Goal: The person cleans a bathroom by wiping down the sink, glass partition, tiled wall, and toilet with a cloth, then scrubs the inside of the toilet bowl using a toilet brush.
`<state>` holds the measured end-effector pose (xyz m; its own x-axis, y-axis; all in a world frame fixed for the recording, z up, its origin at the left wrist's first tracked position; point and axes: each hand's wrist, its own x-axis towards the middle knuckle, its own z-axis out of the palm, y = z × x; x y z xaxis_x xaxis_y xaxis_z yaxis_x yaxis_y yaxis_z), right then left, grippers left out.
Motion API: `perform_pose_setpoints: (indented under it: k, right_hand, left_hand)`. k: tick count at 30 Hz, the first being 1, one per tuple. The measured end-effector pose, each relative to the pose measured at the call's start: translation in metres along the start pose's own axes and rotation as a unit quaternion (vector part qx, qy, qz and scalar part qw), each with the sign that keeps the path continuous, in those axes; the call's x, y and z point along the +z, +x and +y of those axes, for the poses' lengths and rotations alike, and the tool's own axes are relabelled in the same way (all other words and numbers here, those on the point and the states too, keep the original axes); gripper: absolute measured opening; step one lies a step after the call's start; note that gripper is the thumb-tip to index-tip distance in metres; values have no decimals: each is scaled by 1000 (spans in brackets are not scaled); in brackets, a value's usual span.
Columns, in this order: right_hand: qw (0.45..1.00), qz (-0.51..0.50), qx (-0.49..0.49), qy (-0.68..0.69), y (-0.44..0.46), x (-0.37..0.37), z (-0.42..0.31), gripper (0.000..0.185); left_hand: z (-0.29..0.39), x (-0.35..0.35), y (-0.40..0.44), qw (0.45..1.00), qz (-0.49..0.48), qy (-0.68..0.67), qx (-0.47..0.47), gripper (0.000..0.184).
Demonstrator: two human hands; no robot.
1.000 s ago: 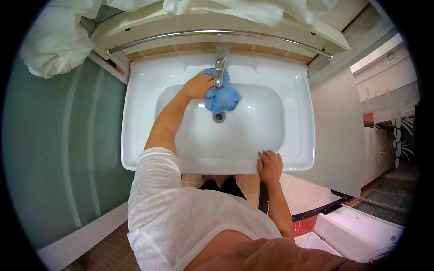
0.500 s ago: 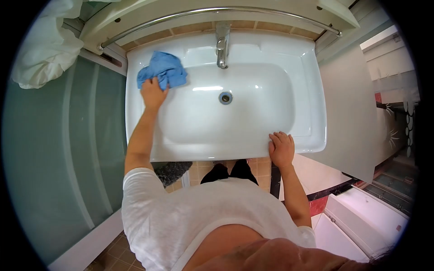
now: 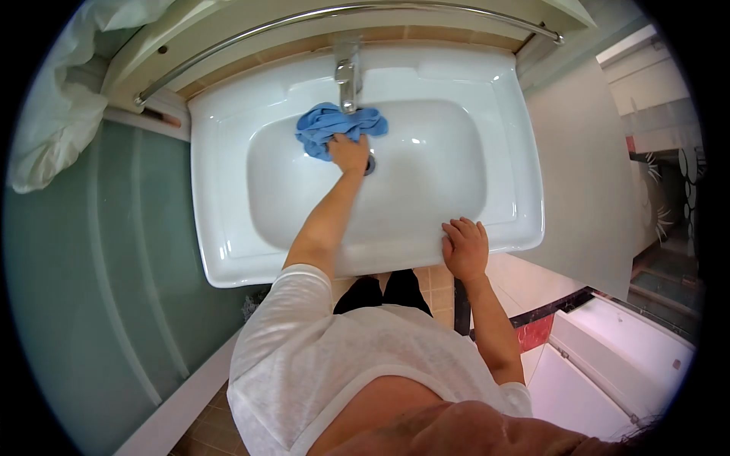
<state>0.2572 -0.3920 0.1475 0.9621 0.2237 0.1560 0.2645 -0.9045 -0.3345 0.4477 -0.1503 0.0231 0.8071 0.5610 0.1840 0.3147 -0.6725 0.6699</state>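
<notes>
2 hands [image 3: 349,153] [image 3: 466,249], 1 cloth [image 3: 327,125], 1 sink [image 3: 426,190], 1 faucet [image 3: 347,83], 1 drain [image 3: 370,164] and 1 rail [image 3: 350,9] show.

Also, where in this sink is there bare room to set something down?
The widest bare patch is the basin floor right of the drain; another is the left ledge, outside the basin. It is crowded just in front of the faucet, where the left hand and blue cloth lie. The right hand takes up some front rim.
</notes>
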Motion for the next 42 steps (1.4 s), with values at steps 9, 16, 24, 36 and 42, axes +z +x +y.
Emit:
perform_pose_setpoints:
  k: [9, 16, 24, 36, 42]
  right_hand:
    - [1000, -11, 28, 7, -2, -1, 1, 26]
    - [1000, 0, 6, -6, 1, 0, -1, 21]
    - [999, 0, 25, 32, 4, 3, 3, 24]
    - [927, -333, -8, 171, 84, 57, -79, 57]
    - [861, -360, -202, 297, 86, 138, -239, 77]
  left_hand:
    - [179, 50, -108, 968, -177, -87, 157, 30]
    - [85, 29, -139, 840, -421, -137, 315, 29]
    - [50, 4, -110, 657, -595, -60, 460, 23]
    - [-67, -244, -37, 943, -163, 26, 289, 20]
    - [-156, -274, -21, 936, -72, 309, 151, 60]
